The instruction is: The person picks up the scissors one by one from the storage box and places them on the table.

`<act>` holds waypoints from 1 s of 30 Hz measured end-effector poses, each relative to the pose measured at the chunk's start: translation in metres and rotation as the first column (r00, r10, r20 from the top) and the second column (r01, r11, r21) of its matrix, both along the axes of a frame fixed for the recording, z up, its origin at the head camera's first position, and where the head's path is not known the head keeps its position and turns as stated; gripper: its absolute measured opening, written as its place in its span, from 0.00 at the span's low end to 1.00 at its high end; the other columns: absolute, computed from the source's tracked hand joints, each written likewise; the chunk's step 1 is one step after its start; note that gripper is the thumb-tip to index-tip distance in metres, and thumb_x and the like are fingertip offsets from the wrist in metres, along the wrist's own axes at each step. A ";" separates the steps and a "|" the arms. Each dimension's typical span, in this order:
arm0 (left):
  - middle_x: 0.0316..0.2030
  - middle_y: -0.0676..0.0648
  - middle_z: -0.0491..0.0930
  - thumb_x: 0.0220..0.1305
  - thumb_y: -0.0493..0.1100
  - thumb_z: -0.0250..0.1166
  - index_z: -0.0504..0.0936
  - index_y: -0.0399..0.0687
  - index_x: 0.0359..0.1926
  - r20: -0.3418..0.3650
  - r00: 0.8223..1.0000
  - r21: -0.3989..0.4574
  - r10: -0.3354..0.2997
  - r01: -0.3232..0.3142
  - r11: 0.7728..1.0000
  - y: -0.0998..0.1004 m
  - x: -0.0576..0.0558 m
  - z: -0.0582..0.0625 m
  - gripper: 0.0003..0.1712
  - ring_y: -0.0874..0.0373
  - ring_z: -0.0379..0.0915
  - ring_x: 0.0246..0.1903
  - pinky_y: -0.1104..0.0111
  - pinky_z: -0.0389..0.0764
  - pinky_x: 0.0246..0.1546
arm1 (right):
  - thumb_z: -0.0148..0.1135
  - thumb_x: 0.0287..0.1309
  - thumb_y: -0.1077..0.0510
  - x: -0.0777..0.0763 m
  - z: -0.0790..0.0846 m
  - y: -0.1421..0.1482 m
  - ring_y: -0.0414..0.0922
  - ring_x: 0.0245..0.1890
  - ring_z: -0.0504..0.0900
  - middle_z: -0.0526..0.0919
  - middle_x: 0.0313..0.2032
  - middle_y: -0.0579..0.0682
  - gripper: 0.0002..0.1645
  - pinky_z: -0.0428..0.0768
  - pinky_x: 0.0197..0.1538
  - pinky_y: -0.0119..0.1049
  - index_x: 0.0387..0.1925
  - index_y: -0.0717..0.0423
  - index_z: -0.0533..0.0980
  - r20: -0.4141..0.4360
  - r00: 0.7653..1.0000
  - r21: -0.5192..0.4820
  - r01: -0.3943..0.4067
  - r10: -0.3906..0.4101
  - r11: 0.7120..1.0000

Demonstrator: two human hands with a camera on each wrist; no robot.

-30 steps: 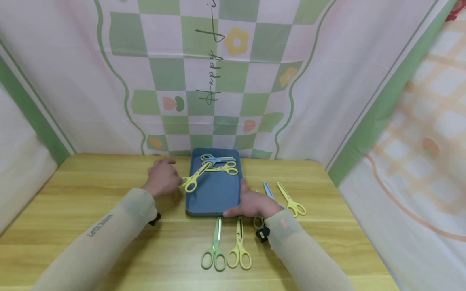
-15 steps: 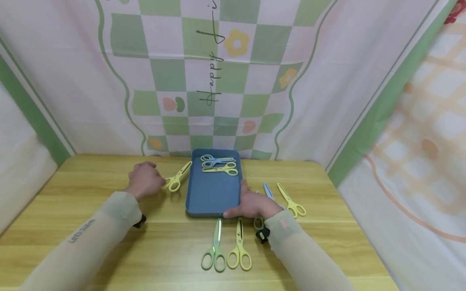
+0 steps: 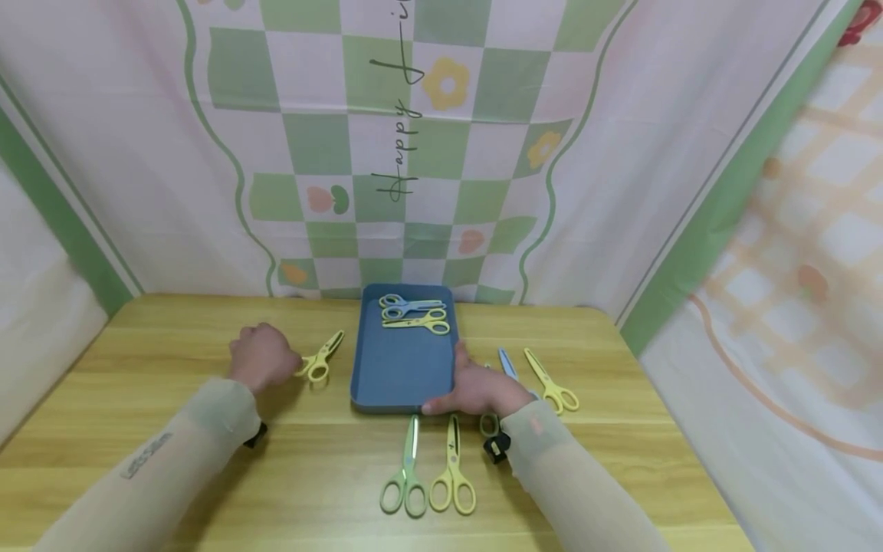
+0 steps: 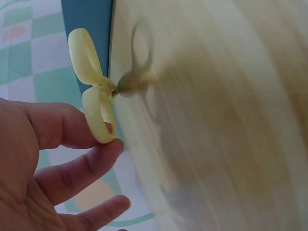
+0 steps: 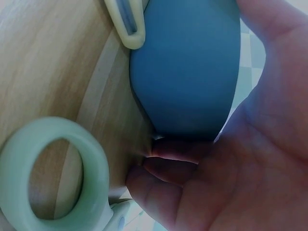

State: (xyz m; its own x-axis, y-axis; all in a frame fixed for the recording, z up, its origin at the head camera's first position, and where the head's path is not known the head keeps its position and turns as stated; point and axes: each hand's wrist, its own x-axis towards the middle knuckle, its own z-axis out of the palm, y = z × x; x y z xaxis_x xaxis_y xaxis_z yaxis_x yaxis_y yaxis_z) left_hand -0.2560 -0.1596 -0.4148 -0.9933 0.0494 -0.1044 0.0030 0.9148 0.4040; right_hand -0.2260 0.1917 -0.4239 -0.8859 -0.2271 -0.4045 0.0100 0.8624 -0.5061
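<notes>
While the left hand (image 3: 264,356) has its grip pinched on one handle ring (image 4: 91,115), the yellow scissors (image 3: 323,359) are out over the worktop (image 3: 331,468), to the left of the blue tray (image 3: 400,372). Their blades point away from the person and a bit to the right. In the left wrist view, the rings are up off the wood, with their shadow on it. I cannot tell if the tip touches the wood.

The right hand (image 3: 478,387) has its grip round the tray's near right corner, with the thumb along the near side. Inside the tray, at the far end, lie blue scissors (image 3: 417,307) and a second yellow pair (image 3: 419,321).

Just in front of the tray, green scissors (image 3: 408,463) and a third yellow pair (image 3: 452,465) lie side by side. Past the right hand are a blue blade (image 3: 507,363) and a fourth yellow pair (image 3: 548,383). A green ring (image 5: 97,163) sits close to that hand.
</notes>
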 end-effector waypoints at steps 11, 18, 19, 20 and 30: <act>0.45 0.29 0.74 0.54 0.44 0.63 0.77 0.46 0.20 0.031 0.993 -0.151 -0.114 0.117 0.982 0.009 0.032 -0.005 0.10 0.27 0.63 0.52 0.35 0.61 0.53 | 0.75 0.42 0.28 0.001 0.001 0.000 0.62 0.71 0.57 0.48 0.73 0.72 0.87 0.60 0.69 0.52 0.75 0.62 0.23 -0.005 1.000 -0.002 0.005 -0.005 1.000; 0.46 0.30 0.75 0.52 0.43 0.64 0.75 0.47 0.19 0.062 0.984 -0.149 -0.164 0.172 0.974 0.011 0.056 -0.011 0.09 0.25 0.61 0.55 0.33 0.57 0.55 | 0.75 0.41 0.28 0.000 0.001 0.000 0.62 0.71 0.58 0.49 0.73 0.72 0.88 0.61 0.69 0.52 0.75 0.63 0.24 -0.009 1.000 -0.006 0.006 -0.006 1.000; 0.47 0.30 0.75 0.52 0.43 0.64 0.76 0.47 0.19 0.065 0.984 -0.150 -0.168 0.176 0.973 0.011 0.059 -0.012 0.09 0.25 0.61 0.55 0.34 0.58 0.54 | 0.75 0.41 0.28 0.000 0.001 0.000 0.62 0.71 0.58 0.49 0.73 0.72 0.88 0.61 0.69 0.52 0.75 0.63 0.24 -0.010 1.000 -0.006 0.006 -0.006 1.000; 0.46 0.30 0.75 0.52 0.44 0.65 0.76 0.47 0.20 0.066 0.983 -0.150 -0.172 0.180 0.972 0.012 0.061 -0.012 0.10 0.26 0.61 0.56 0.34 0.58 0.54 | 0.75 0.41 0.28 0.000 0.000 0.000 0.62 0.71 0.58 0.48 0.73 0.72 0.88 0.61 0.69 0.52 0.75 0.63 0.23 -0.011 1.000 -0.007 0.004 -0.005 1.000; 0.40 0.38 0.74 0.54 0.50 0.66 0.74 0.48 0.19 0.081 0.973 -0.177 -0.217 0.228 0.957 0.025 0.090 -0.009 0.15 0.33 0.64 0.52 0.40 0.63 0.50 | 0.75 0.42 0.28 -0.002 0.000 -0.001 0.61 0.71 0.56 0.47 0.73 0.72 0.88 0.60 0.69 0.52 0.75 0.62 0.22 0.003 1.000 -0.002 0.004 -0.004 1.000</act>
